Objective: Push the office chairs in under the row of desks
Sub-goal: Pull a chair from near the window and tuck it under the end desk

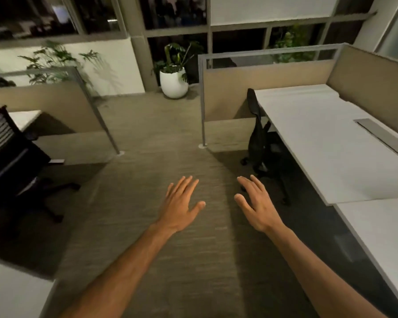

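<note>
I stand in a carpeted aisle between two rows of desks. A black office chair (260, 134) is tucked against the edge of the white desk (319, 143) on the right, its back upright and its seat hidden under the top. Another black chair (12, 161) with a slatted back stands out from the left desk (24, 118), on the dark floor area. My left hand (179, 205) and my right hand (255, 203) hover over the aisle, palms down, fingers spread, touching nothing.
Beige partition panels with grey frames (202, 99) close off both desk bays at the far end. A white plant pot (174, 82) stands by the window wall beyond the aisle. A second white desk (381, 244) continues the right row towards me. A white surface (12, 294) lies at bottom left.
</note>
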A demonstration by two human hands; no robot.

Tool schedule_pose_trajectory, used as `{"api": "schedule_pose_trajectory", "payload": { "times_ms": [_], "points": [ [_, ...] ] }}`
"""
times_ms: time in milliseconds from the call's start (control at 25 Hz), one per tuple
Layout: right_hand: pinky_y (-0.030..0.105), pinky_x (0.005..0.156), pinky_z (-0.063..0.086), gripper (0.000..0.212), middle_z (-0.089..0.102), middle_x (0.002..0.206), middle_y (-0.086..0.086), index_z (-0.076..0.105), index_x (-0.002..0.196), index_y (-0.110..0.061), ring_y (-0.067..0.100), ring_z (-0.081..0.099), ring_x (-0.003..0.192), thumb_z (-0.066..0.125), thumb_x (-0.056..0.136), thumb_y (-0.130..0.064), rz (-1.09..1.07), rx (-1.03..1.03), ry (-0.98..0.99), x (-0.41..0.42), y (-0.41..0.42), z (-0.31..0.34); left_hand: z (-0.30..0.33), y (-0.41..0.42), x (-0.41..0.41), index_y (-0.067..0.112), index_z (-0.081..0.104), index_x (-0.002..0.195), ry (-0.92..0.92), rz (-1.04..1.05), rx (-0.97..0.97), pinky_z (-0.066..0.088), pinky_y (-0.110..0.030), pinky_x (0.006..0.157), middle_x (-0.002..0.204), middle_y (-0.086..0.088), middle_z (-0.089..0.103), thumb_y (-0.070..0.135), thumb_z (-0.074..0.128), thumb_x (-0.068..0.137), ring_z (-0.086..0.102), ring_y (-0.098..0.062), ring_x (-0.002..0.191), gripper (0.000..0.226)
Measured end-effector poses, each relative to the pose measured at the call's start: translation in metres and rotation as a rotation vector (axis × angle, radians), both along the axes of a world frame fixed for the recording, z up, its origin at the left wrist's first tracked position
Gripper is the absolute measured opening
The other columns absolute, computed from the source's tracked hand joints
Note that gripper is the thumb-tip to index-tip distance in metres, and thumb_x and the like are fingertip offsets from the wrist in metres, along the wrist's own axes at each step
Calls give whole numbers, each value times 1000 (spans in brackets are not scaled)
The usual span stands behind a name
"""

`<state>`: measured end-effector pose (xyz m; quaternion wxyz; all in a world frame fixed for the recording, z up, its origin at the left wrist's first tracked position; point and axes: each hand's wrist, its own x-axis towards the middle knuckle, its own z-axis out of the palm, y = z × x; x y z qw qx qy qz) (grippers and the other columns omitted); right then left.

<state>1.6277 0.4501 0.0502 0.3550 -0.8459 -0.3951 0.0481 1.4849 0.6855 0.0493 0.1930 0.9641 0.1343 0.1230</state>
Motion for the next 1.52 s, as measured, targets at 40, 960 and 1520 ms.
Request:
{"api": "schedule_pose_trajectory", "payload": {
  "times_ms": [40, 960, 1520],
  "points": [
    [47, 127, 15, 68, 35, 164, 1, 36, 157, -20, 16, 6, 157, 35, 103, -62, 21, 22, -8, 3, 31, 5, 9, 22, 2, 24, 32, 159, -30, 12, 0, 5, -42, 124, 167, 1, 27, 63, 46, 95, 15, -16, 155, 76],
    [49, 126, 18, 83, 34, 164, -5, 33, 158, -28, 13, 8, 156, 21, 94, -81, 179, 21, 40, 344, 385, 12, 20, 344, 334, 29, 21, 162, -16, 70, -58, 5, -42, 126, 169, 8, 17, 60, 45, 101, 8, -9, 155, 72],
    [44, 126, 15, 78, 28, 167, -2, 29, 158, -28, 14, 9, 155, 28, 96, -75, -140, -60, 106, 602, 487, -8, -11, 491, 656, 29, 25, 160, 69, -225, -86, 14, -48, 125, 167, 5, 25, 68, 37, 95, 17, -15, 155, 77]
  ]
}}
